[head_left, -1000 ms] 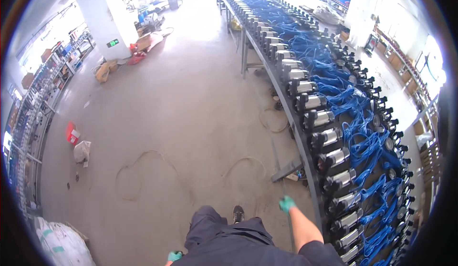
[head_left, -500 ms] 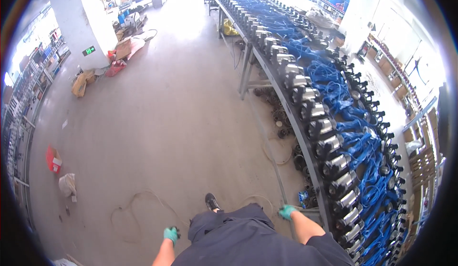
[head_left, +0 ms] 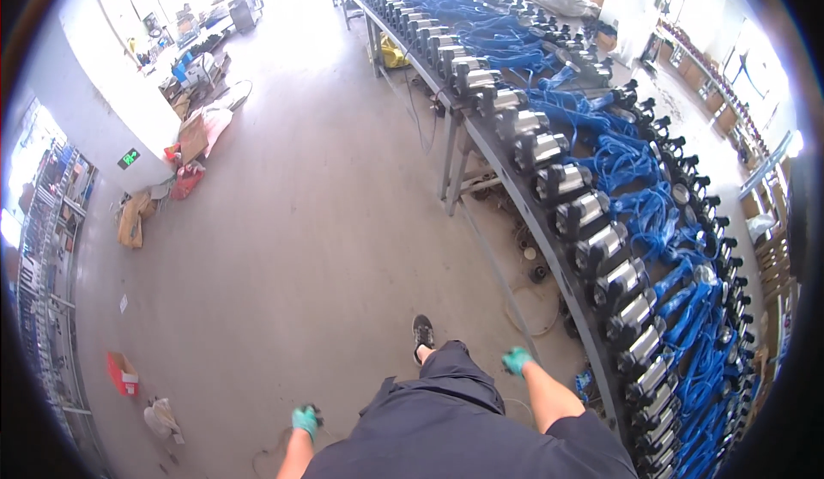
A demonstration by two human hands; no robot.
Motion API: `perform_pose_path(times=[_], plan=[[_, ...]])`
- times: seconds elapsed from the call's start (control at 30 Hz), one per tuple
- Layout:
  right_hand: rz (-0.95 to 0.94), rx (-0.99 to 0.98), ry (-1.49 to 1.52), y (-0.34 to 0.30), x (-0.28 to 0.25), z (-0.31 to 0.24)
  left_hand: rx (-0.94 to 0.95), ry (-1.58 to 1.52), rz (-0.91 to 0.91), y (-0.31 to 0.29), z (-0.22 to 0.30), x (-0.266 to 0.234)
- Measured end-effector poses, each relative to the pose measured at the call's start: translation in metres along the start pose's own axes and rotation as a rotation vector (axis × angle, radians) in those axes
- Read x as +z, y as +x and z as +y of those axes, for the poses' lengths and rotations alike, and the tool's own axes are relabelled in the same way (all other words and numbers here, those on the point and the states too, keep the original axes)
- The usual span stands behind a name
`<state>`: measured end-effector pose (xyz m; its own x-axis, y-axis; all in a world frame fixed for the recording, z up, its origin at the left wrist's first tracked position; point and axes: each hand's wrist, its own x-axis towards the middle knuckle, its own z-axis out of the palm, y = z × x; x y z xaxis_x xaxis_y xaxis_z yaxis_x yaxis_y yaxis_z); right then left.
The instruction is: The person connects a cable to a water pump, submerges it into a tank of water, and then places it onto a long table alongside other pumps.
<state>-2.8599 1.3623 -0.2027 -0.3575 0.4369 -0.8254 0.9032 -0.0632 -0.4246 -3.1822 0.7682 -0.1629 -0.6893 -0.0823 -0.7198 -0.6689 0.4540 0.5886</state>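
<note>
My left hand (head_left: pixel 304 420), in a teal glove, hangs by my side with its fingers closed around a small dark object (head_left: pixel 315 410) that I cannot make out. My right hand (head_left: pixel 517 360), also in a teal glove, swings free with its fingers curled and nothing in it. It is close to the front edge of a long workbench (head_left: pixel 562 283). On the bench lies a row of several silver and black cylindrical motors (head_left: pixel 585 211) with blue cables (head_left: pixel 639 166) piled behind them. My dark trousers and one dark shoe (head_left: pixel 422 333) show below me.
Grey concrete floor (head_left: pixel 309 239) stretches to the left. A white pillar (head_left: pixel 112 127) stands at the far left with cardboard and bags at its foot. Shelving (head_left: pixel 47 307) lines the left wall; a red box (head_left: pixel 123 372) lies near it. Loose cable coils (head_left: pixel 528 303) lie under the bench.
I have walked forward along the bench, so the floor and the motors have slid toward me. Both arms have swung: the left hand has come up into view, and the right has shifted beside my hip.
</note>
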Motion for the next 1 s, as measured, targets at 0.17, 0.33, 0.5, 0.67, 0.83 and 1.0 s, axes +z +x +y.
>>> perform_pose_path(times=[0.17, 0.33, 0.5, 0.67, 0.83, 1.0], plan=[[0.194, -0.309, -0.195, 0.131, -0.089, -0.286, 0.123, 0.514, -0.200, 0.034, -0.028, 0.015], [0.134, -0.506, 0.377, 0.171, -0.163, -0.536, 0.042, 0.682, -0.194, 0.118, 0.052, 0.054], [0.271, -0.518, 0.742, 0.241, -0.220, -0.693, 0.200, 0.736, -0.240, 0.255, 0.199, 0.092], [0.484, -0.385, 0.940, 0.310, -0.271, -0.777, -0.104, 0.027, -0.229, 0.379, 0.468, 0.119], [0.640, -0.271, 1.024, 0.384, -0.300, -0.815, 0.118, 0.307, -0.196, 0.477, 0.747, 0.150], [0.899, -0.108, 0.740, 0.458, -0.309, -0.843, 0.349, 0.494, -0.241, 0.538, 0.934, 0.238]])
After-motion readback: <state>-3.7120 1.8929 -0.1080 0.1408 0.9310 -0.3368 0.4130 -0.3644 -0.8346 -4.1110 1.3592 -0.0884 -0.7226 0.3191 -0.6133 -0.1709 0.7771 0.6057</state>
